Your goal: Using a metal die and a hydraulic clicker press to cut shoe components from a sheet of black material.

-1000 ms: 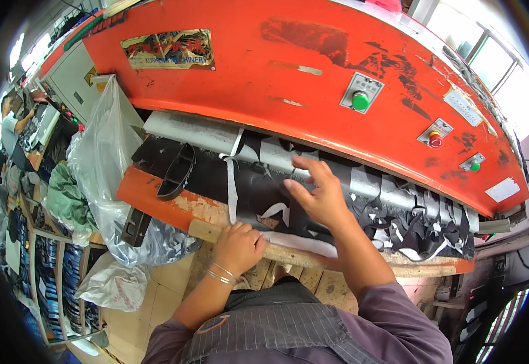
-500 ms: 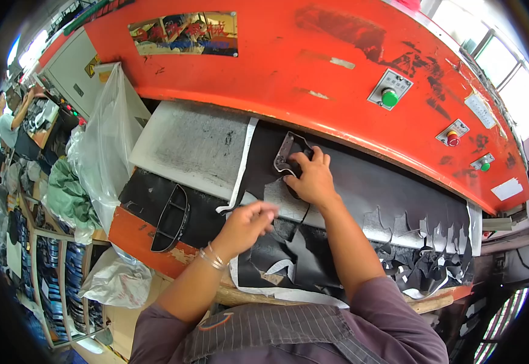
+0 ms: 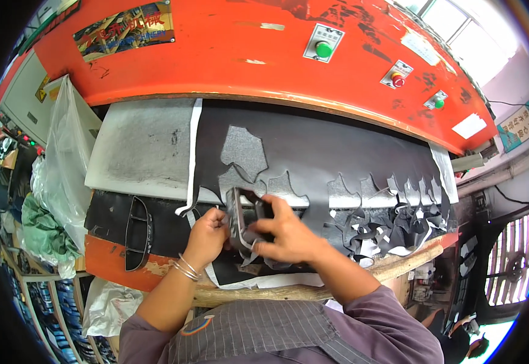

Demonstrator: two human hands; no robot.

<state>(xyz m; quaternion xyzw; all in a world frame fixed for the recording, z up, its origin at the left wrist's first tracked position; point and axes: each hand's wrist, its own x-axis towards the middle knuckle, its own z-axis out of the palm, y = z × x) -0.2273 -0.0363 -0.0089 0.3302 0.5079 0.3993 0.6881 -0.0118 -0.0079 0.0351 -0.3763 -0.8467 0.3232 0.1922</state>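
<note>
Both hands hold one metal cutter (image 3: pixel 244 219), a dark frame shaped like a bent loop. The right hand (image 3: pixel 282 233) is closed around its right side, with the fingers curled over the top edge and the thumb underneath. The left hand (image 3: pixel 207 236) pinches its left side, fingers shut on the rim. The left wrist wears thin silver bangles (image 3: pixel 185 268).

The cutter stands on a big black sheet (image 3: pixel 331 158), near the sheet's front edge. The sheet has holes (image 3: pixel 243 151) cut out of it, and grey shows through them. To the right of the cutter, the sheet's front edge is all jagged scraps (image 3: pixel 398 215). A thin white strip (image 3: pixel 193 164) runs along the sheet's left edge, just left of the cutter.

Further left of the cutter lies a grey pad (image 3: pixel 140 148). In front of that pad, well to the left of the cutter, a second metal cutter (image 3: pixel 137 230) rests by itself on a dark strip.

Behind the cutter rises a big orange machine (image 3: pixel 216 54). It has a green button (image 3: pixel 323 48) and a red button (image 3: pixel 399 80) on its front. Far left of the cutter hangs a clear plastic bag (image 3: pixel 64 164).
</note>
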